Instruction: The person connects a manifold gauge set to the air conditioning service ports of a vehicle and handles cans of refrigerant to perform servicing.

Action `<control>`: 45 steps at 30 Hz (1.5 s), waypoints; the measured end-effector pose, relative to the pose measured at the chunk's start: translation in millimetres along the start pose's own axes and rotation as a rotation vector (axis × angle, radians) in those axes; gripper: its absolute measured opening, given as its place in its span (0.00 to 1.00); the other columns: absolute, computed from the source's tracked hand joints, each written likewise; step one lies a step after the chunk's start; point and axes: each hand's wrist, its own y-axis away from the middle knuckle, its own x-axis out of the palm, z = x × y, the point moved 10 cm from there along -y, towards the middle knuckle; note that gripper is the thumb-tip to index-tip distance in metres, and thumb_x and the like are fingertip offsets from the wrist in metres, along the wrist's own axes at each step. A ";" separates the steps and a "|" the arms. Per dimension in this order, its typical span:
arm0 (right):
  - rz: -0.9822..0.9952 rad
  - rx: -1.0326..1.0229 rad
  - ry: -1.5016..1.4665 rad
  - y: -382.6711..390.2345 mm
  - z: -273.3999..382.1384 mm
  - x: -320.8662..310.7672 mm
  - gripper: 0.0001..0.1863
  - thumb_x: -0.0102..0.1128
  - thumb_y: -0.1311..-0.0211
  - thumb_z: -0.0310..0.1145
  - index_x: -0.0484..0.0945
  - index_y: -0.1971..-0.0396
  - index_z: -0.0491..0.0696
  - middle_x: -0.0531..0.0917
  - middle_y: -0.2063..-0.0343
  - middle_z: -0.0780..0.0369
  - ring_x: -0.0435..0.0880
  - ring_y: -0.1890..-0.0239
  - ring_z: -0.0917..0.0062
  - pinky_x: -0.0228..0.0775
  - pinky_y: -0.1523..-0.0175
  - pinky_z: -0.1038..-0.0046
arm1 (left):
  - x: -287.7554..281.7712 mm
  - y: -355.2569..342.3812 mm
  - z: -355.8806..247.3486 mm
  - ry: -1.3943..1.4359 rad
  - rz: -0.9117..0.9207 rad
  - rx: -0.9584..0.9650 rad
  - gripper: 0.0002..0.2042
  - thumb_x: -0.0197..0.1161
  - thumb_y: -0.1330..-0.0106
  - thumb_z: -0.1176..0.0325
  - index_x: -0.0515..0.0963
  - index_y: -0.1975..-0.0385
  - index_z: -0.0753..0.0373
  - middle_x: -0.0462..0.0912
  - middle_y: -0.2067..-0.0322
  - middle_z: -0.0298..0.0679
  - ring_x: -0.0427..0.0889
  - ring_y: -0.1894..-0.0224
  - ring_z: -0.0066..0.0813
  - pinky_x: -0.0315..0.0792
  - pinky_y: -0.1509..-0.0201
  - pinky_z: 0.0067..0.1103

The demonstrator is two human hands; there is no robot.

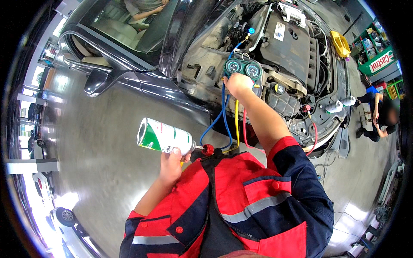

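Note:
My left hand (173,165) is closed around a white and green refrigerant can (165,136), which lies tilted nearly on its side. A red can tap (208,149) sits at the can's narrow end, close to my jacket. My right hand (238,84) grips the lower part of a manifold gauge set (233,66) with two round dials, at the edge of the engine bay; its fingertips are partly hidden. Blue hoses (225,116), a yellow hose (236,116) and a red hose (245,129) hang below the gauges. A blue coupler (251,31) and a red coupler (306,108) sit in the engine bay.
The dark car's engine cover (286,47) lies beyond the gauges, its side mirror (97,81) to the left. Two cans (333,107) lie on the car's front. A yellow container (340,44) is at far right. One person (378,114) sits right; another person (146,8) shows at the car window.

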 end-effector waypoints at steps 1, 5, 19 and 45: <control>0.003 -0.008 0.007 -0.1 0.9 -0.8 0.29 0.45 0.34 0.56 0.84 0.71 0.44 0.86 0.69 0.53 0.86 0.64 0.59 0.78 0.58 0.61 | -2.9 -0.6 1.1 -0.014 0.024 0.003 0.24 0.49 0.29 0.49 0.70 0.53 0.68 0.77 0.66 0.41 0.73 0.71 0.27 0.67 0.69 0.23; -0.001 -0.051 0.050 -0.9 0.5 -1.2 0.30 0.44 0.34 0.56 0.83 0.70 0.43 0.86 0.70 0.53 0.86 0.65 0.59 0.79 0.59 0.62 | -6.0 -1.5 5.4 0.013 0.060 0.017 0.25 0.48 0.29 0.48 0.68 0.50 0.67 0.77 0.62 0.43 0.75 0.68 0.30 0.67 0.69 0.24; -0.161 -0.226 0.203 0.7 1.3 -12.4 0.32 0.48 0.38 0.63 0.82 0.76 0.45 0.85 0.78 0.59 0.85 0.73 0.65 0.75 0.68 0.65 | -10.0 -5.9 -7.6 0.062 -0.087 0.001 0.20 0.50 0.29 0.53 0.70 0.54 0.68 0.78 0.68 0.39 0.74 0.72 0.24 0.67 0.70 0.21; -0.264 -0.340 0.092 12.2 -1.4 -5.2 0.22 0.56 0.37 0.52 0.74 0.62 0.45 0.82 0.64 0.56 0.82 0.59 0.63 0.72 0.54 0.62 | -1.8 -4.6 -6.5 -0.095 0.041 0.009 0.23 0.49 0.29 0.50 0.70 0.53 0.68 0.77 0.67 0.40 0.74 0.71 0.25 0.67 0.70 0.21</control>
